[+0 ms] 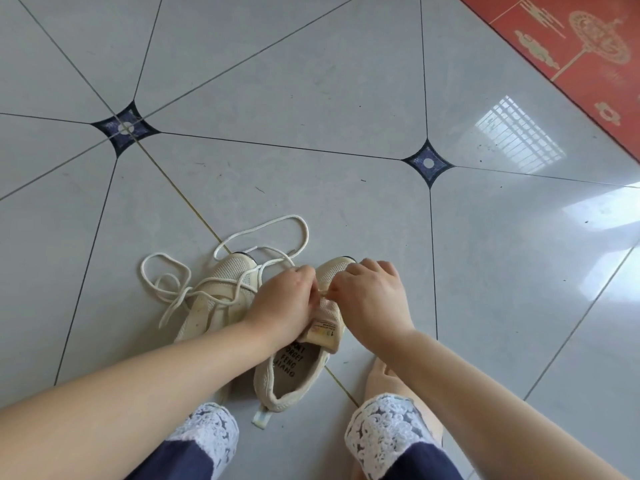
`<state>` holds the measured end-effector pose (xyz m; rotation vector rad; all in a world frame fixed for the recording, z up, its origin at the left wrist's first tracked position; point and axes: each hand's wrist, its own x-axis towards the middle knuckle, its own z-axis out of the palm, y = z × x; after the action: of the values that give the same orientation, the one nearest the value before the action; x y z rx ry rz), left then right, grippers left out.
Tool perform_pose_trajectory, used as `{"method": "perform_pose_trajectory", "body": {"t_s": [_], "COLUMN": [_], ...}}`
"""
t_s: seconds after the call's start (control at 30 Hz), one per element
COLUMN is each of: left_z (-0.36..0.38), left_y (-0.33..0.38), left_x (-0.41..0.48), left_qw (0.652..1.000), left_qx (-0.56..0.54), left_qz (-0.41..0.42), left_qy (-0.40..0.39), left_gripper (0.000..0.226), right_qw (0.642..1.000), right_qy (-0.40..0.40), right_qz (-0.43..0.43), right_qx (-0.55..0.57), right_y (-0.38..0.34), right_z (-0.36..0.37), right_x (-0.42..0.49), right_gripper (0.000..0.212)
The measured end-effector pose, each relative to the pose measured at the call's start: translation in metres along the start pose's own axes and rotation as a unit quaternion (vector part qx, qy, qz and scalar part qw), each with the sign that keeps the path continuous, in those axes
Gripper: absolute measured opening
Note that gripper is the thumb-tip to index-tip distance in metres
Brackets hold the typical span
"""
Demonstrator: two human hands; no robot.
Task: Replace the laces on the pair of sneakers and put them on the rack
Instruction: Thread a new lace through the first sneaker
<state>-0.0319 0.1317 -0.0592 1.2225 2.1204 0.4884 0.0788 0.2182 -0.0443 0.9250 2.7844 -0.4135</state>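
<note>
Gaping beige sneaker (pixel 297 373), lace (pixel 323 292) seemingly pinched

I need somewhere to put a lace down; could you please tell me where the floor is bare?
Bare floor: right of the right sneaker out to the red mat, and beyond the lace loops ahead. Crowded: around the left sneaker, where lace sprawls.

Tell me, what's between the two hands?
A short bit of cream lace, pinched by the left hand and right hand, just above the sneaker's tongue, in the head view.
</note>
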Motion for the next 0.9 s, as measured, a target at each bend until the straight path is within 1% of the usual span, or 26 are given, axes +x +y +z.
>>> {"method": "perform_pose_trajectory", "body": {"t_s": [0.07, 0.13, 0.2, 0.23, 0.27, 0.3, 0.33, 0.4, 0.5, 0.53, 0.57, 0.63, 0.73, 0.77, 0.83, 0.9], "left_z": [0.001, -0.001, -0.005, -0.007, -0.007, -0.006, -0.004, -0.001, -0.001, -0.001, 0.000, 0.001, 0.000, -0.001, -0.002, -0.004], "left_y": [0.003, 0.005, 0.003, 0.002, 0.002, 0.004, 0.005, 0.006, 0.003, 0.003, 0.004, 0.006, 0.005, 0.006, 0.013, 0.019], "left_x": [0.000, 0.002, 0.005, 0.007, 0.006, 0.005, 0.003, -0.001, -0.002, -0.001, -0.001, -0.002, -0.002, -0.002, 0.001, 0.006], "left_qw": [1.000, 1.000, 1.000, 1.000, 1.000, 1.000, 1.000, 1.000, 1.000, 1.000, 1.000, 1.000, 1.000, 1.000, 1.000, 1.000], "left_qx": [-0.001, 0.005, 0.005, 0.002, -0.002, -0.002, 0.001, 0.008, 0.008, 0.006, 0.007, 0.018, 0.014, 0.011, 0.000, 0.004], "left_qz": [-0.003, -0.008, -0.023, -0.028, -0.026, -0.020, -0.015, -0.011, -0.018, -0.018, -0.017, -0.013, -0.010, -0.008, 0.006, 0.015], "left_qy": [-0.014, -0.023, -0.008, 0.001, 0.007, 0.007, 0.002, -0.002, 0.001, -0.003, -0.006, -0.012, -0.023, -0.026, -0.028, -0.022], "left_gripper": [0.014, 0.013, 0.013, 0.013, 0.013, 0.013, 0.013, 0.012, 0.009, 0.009, 0.008, 0.011, 0.010, 0.010, 0.011, 0.010], "right_qw": [0.999, 0.989, 0.961, 0.946, 0.938, 0.937, 0.945, 0.966, 0.989, 0.994, 0.997, 1.000, 0.998, 0.997, 0.999, 0.995], "right_qy": [0.000, 0.032, 0.090, 0.105, 0.100, 0.078, 0.049, 0.019, -0.006, -0.018, -0.025, -0.023, 0.012, 0.021, 0.034, 0.077], "right_qz": [0.028, 0.093, 0.177, 0.211, 0.236, 0.250, 0.249, 0.208, 0.087, 0.052, 0.020, -0.020, -0.043, -0.045, -0.007, 0.065], "right_qx": [0.042, 0.109, 0.195, 0.223, 0.235, 0.229, 0.205, 0.152, 0.123, 0.099, 0.071, 0.002, -0.047, -0.051, -0.027, 0.021], "right_y": [0.007, 0.018, 0.032, 0.039, 0.044, 0.047, 0.048, 0.043, 0.025, 0.018, 0.011, 0.001, -0.001, 0.004, 0.013, 0.027], "right_z": [-0.001, -0.004, -0.009, -0.010, -0.010, -0.010, -0.009, -0.008, -0.007, -0.004, -0.003, -0.002, -0.009, -0.008, -0.010, -0.014], "right_x": [-0.004, -0.014, -0.022, -0.025, -0.027, -0.027, -0.026, -0.023, -0.012, -0.008, -0.005, -0.002, 0.000, -0.001, -0.006, -0.012], "right_gripper": [0.019, 0.013, 0.012, 0.013, 0.015, 0.016, 0.015, 0.011, 0.034, 0.036, 0.031, 0.013, 0.025, 0.023, 0.013, 0.009]}}
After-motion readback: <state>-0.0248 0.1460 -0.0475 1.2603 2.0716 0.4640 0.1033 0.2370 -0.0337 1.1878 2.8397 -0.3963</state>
